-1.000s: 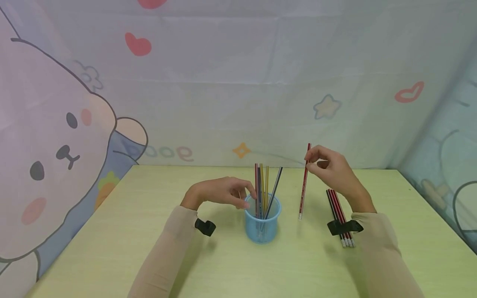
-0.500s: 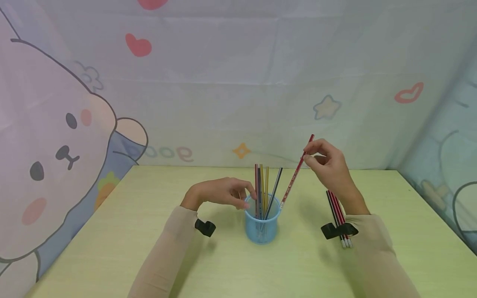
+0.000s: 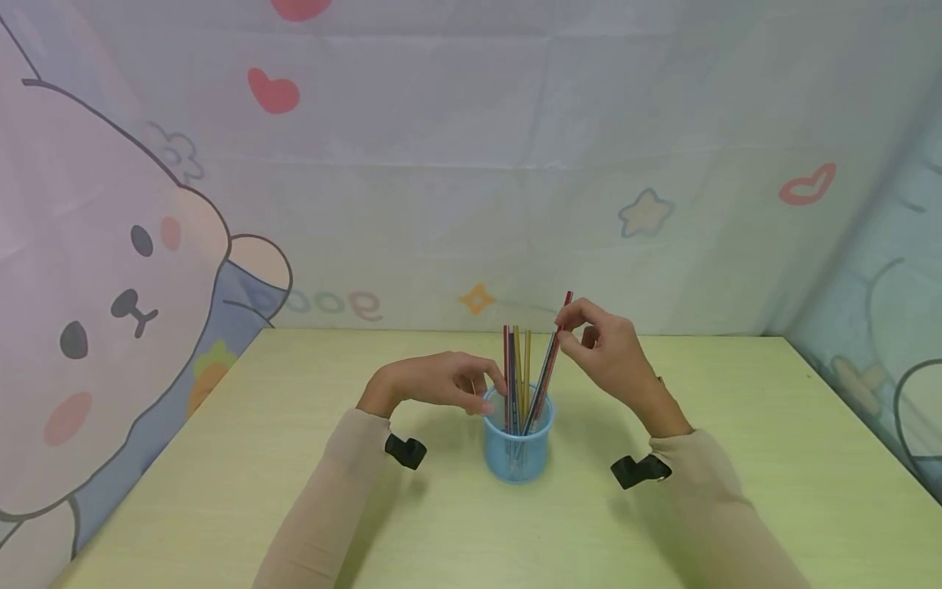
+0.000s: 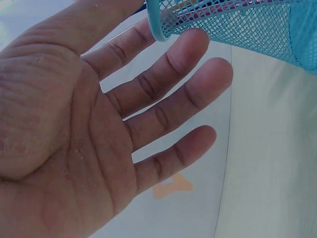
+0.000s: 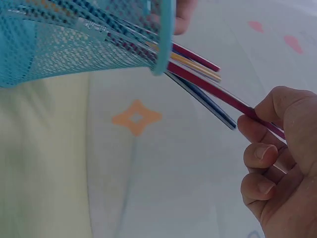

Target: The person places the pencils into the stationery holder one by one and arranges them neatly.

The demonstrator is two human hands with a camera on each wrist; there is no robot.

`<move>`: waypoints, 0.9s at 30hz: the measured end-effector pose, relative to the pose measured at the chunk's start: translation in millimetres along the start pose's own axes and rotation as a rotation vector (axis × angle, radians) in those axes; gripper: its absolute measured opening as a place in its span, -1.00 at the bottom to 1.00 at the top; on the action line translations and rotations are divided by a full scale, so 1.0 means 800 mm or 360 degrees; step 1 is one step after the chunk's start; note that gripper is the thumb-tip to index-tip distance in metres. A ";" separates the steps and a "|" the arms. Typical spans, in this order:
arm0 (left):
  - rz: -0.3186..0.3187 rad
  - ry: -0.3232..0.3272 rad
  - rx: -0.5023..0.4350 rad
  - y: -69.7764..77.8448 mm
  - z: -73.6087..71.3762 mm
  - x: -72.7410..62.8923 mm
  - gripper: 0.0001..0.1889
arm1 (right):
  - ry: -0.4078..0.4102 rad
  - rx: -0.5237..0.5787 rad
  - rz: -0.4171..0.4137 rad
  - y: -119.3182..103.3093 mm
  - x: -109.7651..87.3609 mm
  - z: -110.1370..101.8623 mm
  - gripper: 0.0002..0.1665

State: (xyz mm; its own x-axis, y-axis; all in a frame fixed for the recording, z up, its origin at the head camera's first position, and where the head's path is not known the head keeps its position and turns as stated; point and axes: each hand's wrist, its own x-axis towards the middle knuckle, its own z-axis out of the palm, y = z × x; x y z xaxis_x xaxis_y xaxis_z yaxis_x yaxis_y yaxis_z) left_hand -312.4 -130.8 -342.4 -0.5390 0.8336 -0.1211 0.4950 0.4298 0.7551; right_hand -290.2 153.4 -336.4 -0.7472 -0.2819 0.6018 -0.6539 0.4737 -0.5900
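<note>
A light blue mesh pencil cup (image 3: 516,460) stands on the table with several pencils inside, among them yellow pencils (image 3: 527,360) and a dark one leaning right. At its left rim is my left hand (image 3: 434,379), thumb and index finger pinching the edge; the other fingers (image 4: 173,106) spread loosely below the rim in the left wrist view. My right hand (image 3: 602,350) pinches a red pencil (image 5: 213,89) near its upper end between thumb and index finger. This pencil slants down into the cup, its lower part behind the mesh, close along the dark pencil.
The pale yellow table (image 3: 294,458) ends at a printed cloth backdrop (image 3: 441,204) with a cartoon animal on the left. Black camera mounts (image 3: 640,470) sit on both wrists. The right forearm covers the spot where more pencils lay.
My right hand has moved left with the red pencil, tilting it and lowering its eraser end into the cup. The pencil bundle on the right is now hidden. The left hand stays put.
</note>
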 end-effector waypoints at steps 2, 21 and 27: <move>0.0004 0.0000 0.0010 0.000 0.000 0.000 -0.68 | -0.0025 -0.0041 -0.0037 0.000 0.000 0.007 -0.86; 0.0012 0.0000 0.0023 0.000 -0.001 0.002 -0.71 | -0.0382 -0.0013 0.0042 0.004 -0.002 0.013 -0.79; 0.0015 -0.0002 0.0022 -0.002 -0.001 0.002 -0.70 | -0.0405 0.0016 0.0138 0.005 -0.001 -0.007 -0.77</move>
State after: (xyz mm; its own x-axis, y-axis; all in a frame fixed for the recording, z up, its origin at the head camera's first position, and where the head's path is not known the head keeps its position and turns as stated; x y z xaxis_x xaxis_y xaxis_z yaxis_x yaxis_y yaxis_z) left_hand -314.4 -130.4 -343.0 -0.5335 0.8380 -0.1146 0.5096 0.4266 0.7472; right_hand -291.5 160.1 -336.6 -0.8055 -0.4419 0.3947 -0.5862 0.4972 -0.6397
